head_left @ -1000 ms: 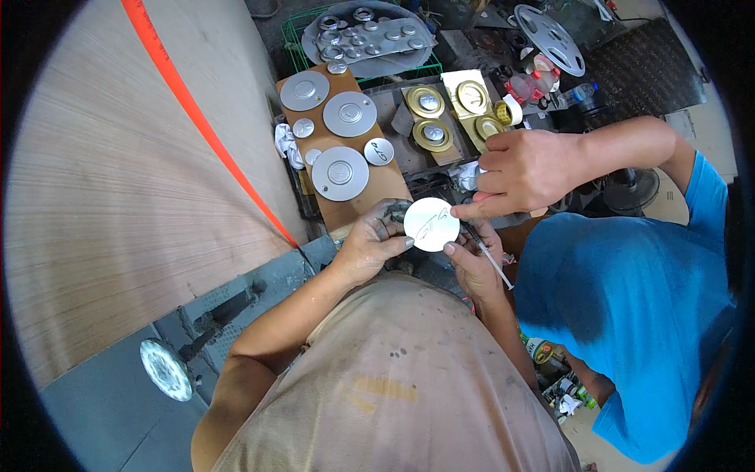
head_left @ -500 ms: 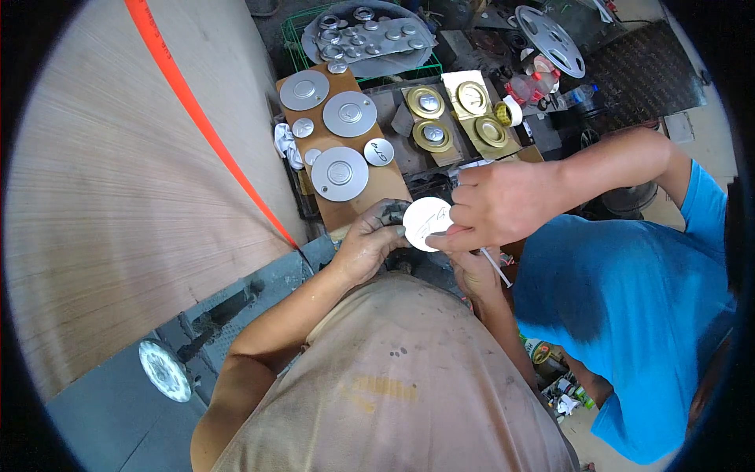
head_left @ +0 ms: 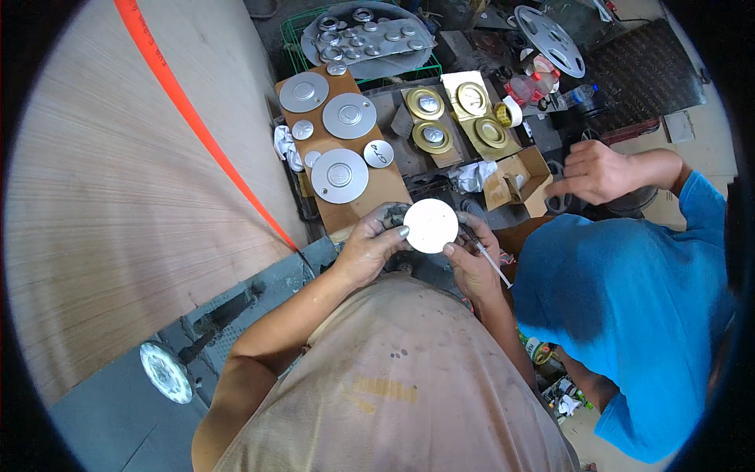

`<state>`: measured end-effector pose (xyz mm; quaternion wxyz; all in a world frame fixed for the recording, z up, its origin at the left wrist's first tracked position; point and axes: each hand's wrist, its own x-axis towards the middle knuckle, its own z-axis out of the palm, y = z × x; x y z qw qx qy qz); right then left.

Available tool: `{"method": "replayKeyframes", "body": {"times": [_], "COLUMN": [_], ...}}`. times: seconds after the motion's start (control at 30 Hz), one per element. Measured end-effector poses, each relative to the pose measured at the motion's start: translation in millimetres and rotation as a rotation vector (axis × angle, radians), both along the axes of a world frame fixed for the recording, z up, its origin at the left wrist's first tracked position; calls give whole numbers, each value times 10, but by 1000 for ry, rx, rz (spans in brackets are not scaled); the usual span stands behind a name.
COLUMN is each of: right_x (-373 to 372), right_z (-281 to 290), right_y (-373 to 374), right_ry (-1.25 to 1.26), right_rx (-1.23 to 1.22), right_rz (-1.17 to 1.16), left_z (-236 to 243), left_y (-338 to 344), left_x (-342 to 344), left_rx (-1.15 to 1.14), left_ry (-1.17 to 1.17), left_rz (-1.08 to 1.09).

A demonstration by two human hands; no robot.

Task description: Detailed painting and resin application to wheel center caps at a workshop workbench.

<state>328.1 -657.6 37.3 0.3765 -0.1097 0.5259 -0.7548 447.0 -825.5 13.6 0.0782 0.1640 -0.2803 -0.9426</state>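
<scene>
My left hand (head_left: 373,245), with dark-stained fingers, grips the left edge of a round white disc (head_left: 430,226) in front of my chest. My right hand (head_left: 474,263) pinches the disc's lower right edge. A slim syringe with a pale plunger (head_left: 495,266) also sits in the right hand, slanting down and outward. The disc's upper face looks plain and bright. Just beyond my hands lies a brown board (head_left: 363,191) bearing several silver round caps, such as a large one (head_left: 340,176) and a smaller one with black handwriting (head_left: 379,154).
A co-worker in blue stands at the right, a hand (head_left: 602,173) raised beside an open cardboard box (head_left: 536,174). Gold-rimmed caps (head_left: 432,137) sit on cards beyond. Farther back are a tray (head_left: 377,71) of small caps and a wheel cover (head_left: 550,41). A wooden panel (head_left: 141,197) fills the left.
The co-worker's hand has left the disc and moved right, uncovering the box and my right hand. Dark marks seen on the disc before no longer show. My hands stay nearly in place.
</scene>
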Motion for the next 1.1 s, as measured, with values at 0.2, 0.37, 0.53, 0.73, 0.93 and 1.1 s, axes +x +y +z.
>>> {"method": "replayKeyframes", "body": {"times": [0.2, 0.37, 0.53, 0.73, 0.93, 1.1], "right_x": [-20, 6, 21, -42, -32, 12], "right_z": [-18, -3, -5, -27, 41, 36], "right_y": [7, 2, 29, -11, 3, 47], "right_ry": [12, 36, 96, 151, 142, 139], "right_rx": [39, 31, 43, 114, 124, 87], "right_rz": [-15, -27, -15, -59, -74, -71], "left_z": [-60, -68, -75, -143, -114, -47], "left_y": [38, 68, 110, 105, 125, 173], "left_x": [-31, -23, -14, -117, -99, -109], "left_rx": [-240, -211, -125, -23, -224, -122], "left_ry": [1, -23, -50, -34, -14, 14], "left_rz": [22, 26, 16, 28, -33, -2]}}
